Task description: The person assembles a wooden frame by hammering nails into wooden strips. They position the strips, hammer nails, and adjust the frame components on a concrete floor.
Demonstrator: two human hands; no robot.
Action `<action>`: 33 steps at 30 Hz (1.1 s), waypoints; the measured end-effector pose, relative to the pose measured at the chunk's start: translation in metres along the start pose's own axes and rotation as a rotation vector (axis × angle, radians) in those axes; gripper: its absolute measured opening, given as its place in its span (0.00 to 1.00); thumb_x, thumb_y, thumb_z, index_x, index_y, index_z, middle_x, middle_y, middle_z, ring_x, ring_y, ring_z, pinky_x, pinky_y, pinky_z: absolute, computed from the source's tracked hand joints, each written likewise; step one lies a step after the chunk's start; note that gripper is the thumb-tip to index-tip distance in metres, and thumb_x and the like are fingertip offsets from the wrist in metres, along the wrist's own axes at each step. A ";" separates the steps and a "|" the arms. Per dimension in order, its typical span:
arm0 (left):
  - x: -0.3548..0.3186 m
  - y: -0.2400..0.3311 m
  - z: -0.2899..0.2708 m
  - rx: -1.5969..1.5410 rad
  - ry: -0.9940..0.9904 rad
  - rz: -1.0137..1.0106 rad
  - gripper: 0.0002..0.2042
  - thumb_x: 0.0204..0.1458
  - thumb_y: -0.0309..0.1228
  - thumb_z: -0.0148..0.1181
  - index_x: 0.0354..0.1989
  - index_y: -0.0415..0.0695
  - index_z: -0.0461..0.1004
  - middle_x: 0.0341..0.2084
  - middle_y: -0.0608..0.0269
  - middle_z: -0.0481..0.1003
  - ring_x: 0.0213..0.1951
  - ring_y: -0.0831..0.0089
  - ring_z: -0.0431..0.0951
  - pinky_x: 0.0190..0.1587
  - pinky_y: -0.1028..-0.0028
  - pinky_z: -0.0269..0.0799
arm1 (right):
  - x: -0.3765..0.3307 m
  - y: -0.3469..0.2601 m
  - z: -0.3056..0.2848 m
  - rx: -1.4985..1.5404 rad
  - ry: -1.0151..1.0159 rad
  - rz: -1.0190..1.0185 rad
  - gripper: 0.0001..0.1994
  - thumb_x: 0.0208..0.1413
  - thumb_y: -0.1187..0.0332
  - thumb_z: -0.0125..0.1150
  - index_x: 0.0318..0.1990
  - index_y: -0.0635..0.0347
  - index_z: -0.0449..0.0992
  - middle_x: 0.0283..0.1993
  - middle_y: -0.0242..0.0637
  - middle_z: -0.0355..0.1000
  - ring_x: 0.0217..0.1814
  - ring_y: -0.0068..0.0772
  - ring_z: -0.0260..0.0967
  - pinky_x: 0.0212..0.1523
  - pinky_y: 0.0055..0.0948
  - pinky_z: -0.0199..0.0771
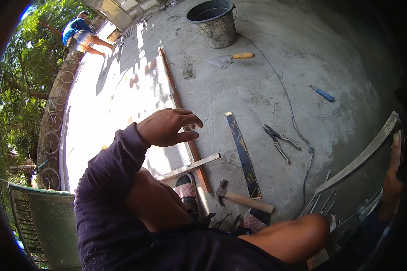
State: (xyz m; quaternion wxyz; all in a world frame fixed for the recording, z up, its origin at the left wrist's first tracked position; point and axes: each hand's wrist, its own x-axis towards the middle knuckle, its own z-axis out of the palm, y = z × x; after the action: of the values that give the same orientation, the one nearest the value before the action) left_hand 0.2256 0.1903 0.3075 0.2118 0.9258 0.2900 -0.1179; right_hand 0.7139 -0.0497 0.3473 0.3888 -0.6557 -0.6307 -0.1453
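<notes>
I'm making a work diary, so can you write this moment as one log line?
left hand: raised, no object seen | right hand: beside long pale strip, grip unclear | around: hammer, pliers, trowel

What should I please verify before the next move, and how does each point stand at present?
1. Left hand free: ok; fingers loosely curled, holding nothing.
2. Right hand gripping the wood strip firmly: cannot tell; it is at the dark picture edge.
3. Hammer well clear of the sandals: not ok; it lies close by them.
4. Knife blade drawn in: cannot tell; too small.
5. Pliers set down: ok; on the concrete, handles spread.
6. Bucket upright: ok.
</notes>
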 end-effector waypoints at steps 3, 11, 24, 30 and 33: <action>-0.021 -0.048 0.049 -0.216 0.060 -0.026 0.19 0.64 0.42 0.60 0.55 0.41 0.74 0.47 0.51 0.77 0.50 0.53 0.79 0.55 0.58 0.76 | 0.029 -0.077 0.047 0.019 -0.166 -0.256 0.06 0.67 0.77 0.56 0.48 0.68 0.75 0.45 0.42 0.75 0.44 0.32 0.72 0.45 0.30 0.74; -0.009 -0.057 0.153 -0.805 0.513 0.160 0.29 0.66 0.48 0.55 0.64 0.37 0.63 0.57 0.49 0.69 0.61 0.58 0.70 0.63 0.60 0.66 | 0.096 -0.222 0.185 0.398 0.011 -0.510 0.07 0.58 0.81 0.67 0.42 0.69 0.76 0.38 0.43 0.76 0.36 0.29 0.74 0.35 0.27 0.77; 0.004 -0.073 0.243 -1.296 0.346 0.149 0.31 0.70 0.38 0.49 0.76 0.43 0.44 0.68 0.48 0.61 0.72 0.59 0.58 0.68 0.58 0.63 | 0.115 -0.282 0.325 0.387 0.001 -0.431 0.07 0.62 0.73 0.64 0.35 0.60 0.70 0.26 0.37 0.73 0.24 0.35 0.74 0.24 0.32 0.70; 0.015 -0.089 0.218 -0.880 0.973 -0.188 0.27 0.62 0.37 0.63 0.64 0.38 0.61 0.49 0.53 0.71 0.50 0.63 0.75 0.52 0.63 0.73 | 0.131 -0.317 0.327 0.385 0.102 -0.463 0.06 0.62 0.73 0.64 0.35 0.60 0.71 0.27 0.39 0.72 0.24 0.39 0.72 0.25 0.36 0.69; 0.008 -0.115 0.195 -0.577 1.272 -0.295 0.32 0.55 0.35 0.68 0.65 0.39 0.59 0.53 0.49 0.67 0.54 0.57 0.72 0.56 0.58 0.70 | 0.131 -0.330 0.319 0.485 0.100 -0.461 0.06 0.61 0.72 0.64 0.36 0.60 0.72 0.27 0.38 0.72 0.25 0.39 0.72 0.25 0.37 0.69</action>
State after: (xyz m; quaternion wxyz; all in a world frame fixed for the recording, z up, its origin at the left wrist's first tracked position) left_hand 0.1457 0.1902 0.0954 0.2199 0.6734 0.4992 0.4990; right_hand 0.3297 0.2325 0.3354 0.5208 -0.3763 -0.7587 -0.1072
